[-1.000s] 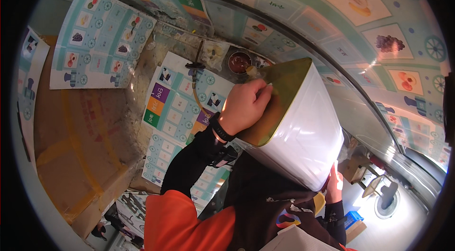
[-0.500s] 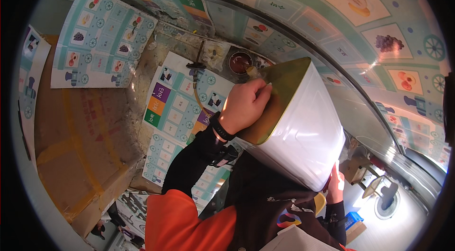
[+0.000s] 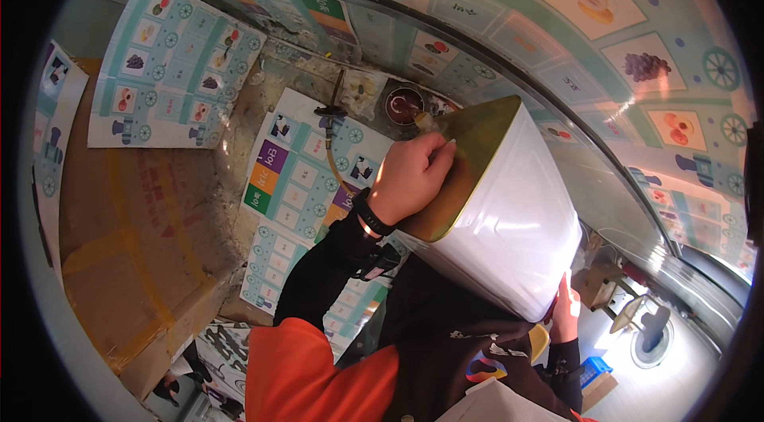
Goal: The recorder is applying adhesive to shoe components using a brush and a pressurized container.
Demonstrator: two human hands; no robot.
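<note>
A large white rectangular tin can (image 3: 513,219) with a yellowish metal top is tilted on its side in front of me. My left hand (image 3: 414,175) is closed in a fist at the can's top; the handle, if any, is hidden beneath the fingers. Under the lower right end, my right hand (image 3: 567,312) supports the can's base, its fingers partly hidden. A pale spout (image 3: 424,121) sticks out at the top's far corner. Close by it stands a round pot (image 3: 403,106) with reddish-brown contents. Whether liquid is flowing cannot be made out.
Printed fruit-pattern sheets (image 3: 294,175) cover the bench and walls. A thin hose with a brass fitting (image 3: 329,135) and black disc lies across one. At left is a big cardboard box (image 3: 143,239); a metal rail (image 3: 509,56) curves overhead. A blue crate (image 3: 593,370) sits lower right.
</note>
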